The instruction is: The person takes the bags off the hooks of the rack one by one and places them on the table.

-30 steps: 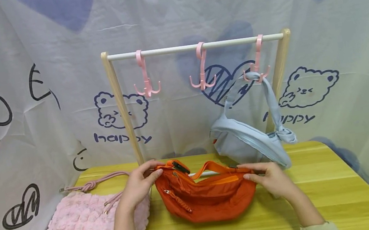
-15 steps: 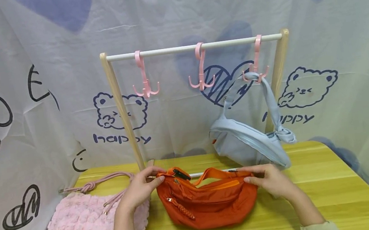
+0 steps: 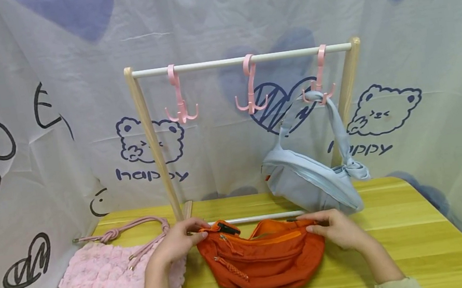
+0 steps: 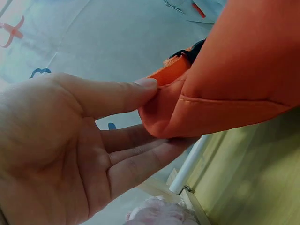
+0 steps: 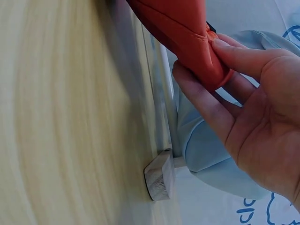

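Tabletop (image 3: 418,236), fingers (image 4: 140,165) pinched on orange bag (image 3: 273,267)

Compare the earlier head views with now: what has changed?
The orange-red bag has sunk lower in the head view, the left hand and right hand going down with it. Both hands keep holding its ends; nothing was let go. The pink bag still lies on the table, and the light blue bag still hangs from the rightmost hook.

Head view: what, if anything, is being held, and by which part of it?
The orange-red bag, by its two upper ends: the left hand pinches one, the right hand the other.
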`<act>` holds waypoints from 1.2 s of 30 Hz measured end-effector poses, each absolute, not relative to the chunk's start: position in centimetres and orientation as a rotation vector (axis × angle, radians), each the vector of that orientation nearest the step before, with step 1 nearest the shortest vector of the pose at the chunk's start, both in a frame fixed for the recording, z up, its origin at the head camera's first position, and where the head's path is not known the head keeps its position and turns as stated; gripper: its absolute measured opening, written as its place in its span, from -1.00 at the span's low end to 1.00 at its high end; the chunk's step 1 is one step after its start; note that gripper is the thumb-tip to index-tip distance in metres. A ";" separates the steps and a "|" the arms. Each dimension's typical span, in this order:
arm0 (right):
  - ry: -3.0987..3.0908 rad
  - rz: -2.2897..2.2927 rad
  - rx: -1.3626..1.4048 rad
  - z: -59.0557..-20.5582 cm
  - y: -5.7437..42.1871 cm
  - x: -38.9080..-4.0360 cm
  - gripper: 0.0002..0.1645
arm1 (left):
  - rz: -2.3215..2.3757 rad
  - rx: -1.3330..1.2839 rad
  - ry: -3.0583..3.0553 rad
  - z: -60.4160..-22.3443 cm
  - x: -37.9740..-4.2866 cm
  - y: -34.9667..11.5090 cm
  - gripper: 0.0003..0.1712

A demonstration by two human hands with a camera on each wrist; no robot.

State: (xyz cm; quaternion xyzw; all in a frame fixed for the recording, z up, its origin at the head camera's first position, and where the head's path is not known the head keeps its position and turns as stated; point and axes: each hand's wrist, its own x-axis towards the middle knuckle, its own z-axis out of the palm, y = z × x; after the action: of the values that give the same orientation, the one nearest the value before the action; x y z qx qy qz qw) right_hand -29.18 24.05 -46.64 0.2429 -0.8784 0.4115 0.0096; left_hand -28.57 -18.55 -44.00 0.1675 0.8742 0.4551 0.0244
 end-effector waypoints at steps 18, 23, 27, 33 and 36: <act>-2.764 1.280 0.816 -47.9 24.3 -29.7 -0.64 | 1.416 0.472 2.629 -46.3 -29.4 -18.6 -0.81; -2.772 1.313 0.826 -48.1 24.2 -29.6 -0.64 | 1.375 0.473 2.663 -46.7 -29.5 -18.4 -0.82; -2.790 1.317 0.814 -48.4 24.2 -29.7 -0.65 | 1.370 0.439 2.668 -47.1 -29.6 -18.4 -0.82; -2.801 1.303 0.794 -48.8 24.2 -29.9 -0.65 | 1.366 0.411 2.675 -47.3 -29.7 -18.3 -0.82; -2.797 1.312 0.797 -48.8 24.1 -30.0 -0.63 | 1.381 0.388 2.670 -47.2 -29.6 -18.2 -0.80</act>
State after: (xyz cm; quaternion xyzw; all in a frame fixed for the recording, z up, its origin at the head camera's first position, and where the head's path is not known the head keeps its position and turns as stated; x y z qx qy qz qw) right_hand -29.95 24.13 -48.82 0.2497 -0.8764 0.4111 -0.0247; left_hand -29.64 -18.24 -47.23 0.1278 0.8795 0.4551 0.0552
